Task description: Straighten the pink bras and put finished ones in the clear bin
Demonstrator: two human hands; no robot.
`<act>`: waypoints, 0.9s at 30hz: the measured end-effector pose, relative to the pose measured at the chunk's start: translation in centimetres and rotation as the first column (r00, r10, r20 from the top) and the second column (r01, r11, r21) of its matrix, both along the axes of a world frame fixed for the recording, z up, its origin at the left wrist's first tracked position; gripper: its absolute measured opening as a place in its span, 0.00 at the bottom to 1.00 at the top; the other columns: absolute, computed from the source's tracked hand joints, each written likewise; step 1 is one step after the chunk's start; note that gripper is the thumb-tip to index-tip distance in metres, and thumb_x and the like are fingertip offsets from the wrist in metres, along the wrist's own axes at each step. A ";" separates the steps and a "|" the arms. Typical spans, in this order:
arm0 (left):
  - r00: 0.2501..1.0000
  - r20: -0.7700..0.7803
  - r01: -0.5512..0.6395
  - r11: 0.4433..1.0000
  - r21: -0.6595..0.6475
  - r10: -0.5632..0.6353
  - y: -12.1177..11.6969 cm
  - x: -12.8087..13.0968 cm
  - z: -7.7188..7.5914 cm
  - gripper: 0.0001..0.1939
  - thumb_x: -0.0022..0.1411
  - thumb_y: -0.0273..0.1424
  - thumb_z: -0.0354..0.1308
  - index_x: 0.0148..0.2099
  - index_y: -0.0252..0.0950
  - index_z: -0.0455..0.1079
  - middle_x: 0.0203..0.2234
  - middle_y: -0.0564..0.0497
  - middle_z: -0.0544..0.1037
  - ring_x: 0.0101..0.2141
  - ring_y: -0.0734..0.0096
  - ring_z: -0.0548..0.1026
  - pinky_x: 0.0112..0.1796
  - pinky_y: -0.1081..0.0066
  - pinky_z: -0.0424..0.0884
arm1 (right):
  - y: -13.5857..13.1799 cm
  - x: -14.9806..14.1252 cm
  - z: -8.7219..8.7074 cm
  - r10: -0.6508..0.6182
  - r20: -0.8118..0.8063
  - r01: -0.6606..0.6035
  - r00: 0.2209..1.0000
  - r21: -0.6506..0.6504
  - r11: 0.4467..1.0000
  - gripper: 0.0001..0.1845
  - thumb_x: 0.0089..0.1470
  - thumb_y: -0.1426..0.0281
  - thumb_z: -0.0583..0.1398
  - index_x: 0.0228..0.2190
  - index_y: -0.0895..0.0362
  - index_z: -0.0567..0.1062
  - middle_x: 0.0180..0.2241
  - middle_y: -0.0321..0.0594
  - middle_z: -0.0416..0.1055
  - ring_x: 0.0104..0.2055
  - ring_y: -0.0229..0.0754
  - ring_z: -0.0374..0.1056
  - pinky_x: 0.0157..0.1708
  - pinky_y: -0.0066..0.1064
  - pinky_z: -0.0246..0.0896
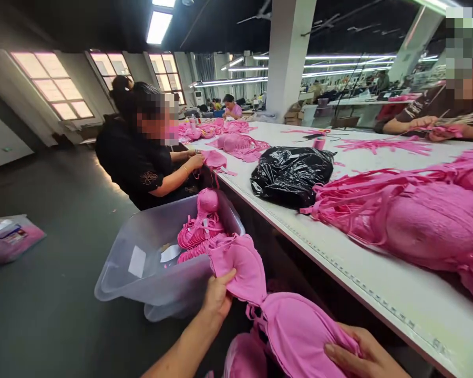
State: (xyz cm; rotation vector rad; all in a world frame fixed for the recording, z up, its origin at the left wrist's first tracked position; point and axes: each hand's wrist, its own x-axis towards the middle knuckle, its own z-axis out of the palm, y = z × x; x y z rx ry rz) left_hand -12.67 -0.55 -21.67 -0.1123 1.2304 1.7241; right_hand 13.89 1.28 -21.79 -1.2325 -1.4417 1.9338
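Note:
A pink bra [295,328] is stretched out in front of me, the inner side of its two cups facing up. My left hand [217,294] grips the farther cup, thumb on top. At the lower right my right hand [364,354] pinches the outer edge of the nearer cup. Below them lies another pink cup [245,357], partly cut off by the frame. Just beyond my left hand stands a translucent plastic bin [130,262] with a stack of pink bras [201,231] along its right side.
The long white table [362,262] runs along my right, its edge close to my right hand. On it lie a large pile of pink bras [429,220] and a black plastic bag [291,176]. A co-worker in black [142,147] handles pink pieces beyond the bin; another person [429,115] works across the table.

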 end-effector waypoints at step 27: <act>0.617 -0.296 0.701 0.680 -0.216 -0.730 3.7 2.3 0.4 0.19 0.46 0.23 0.63 0.44 0.31 0.72 0.29 0.48 0.78 0.23 0.72 0.73 0.25 0.70 0.74 | -2.2 10.7 -1.4 -0.120 0.278 -0.010 0.953 0.423 0.906 0.25 0.53 0.57 0.55 0.47 0.59 0.72 0.44 0.46 0.74 0.44 0.53 0.70 0.45 0.40 0.65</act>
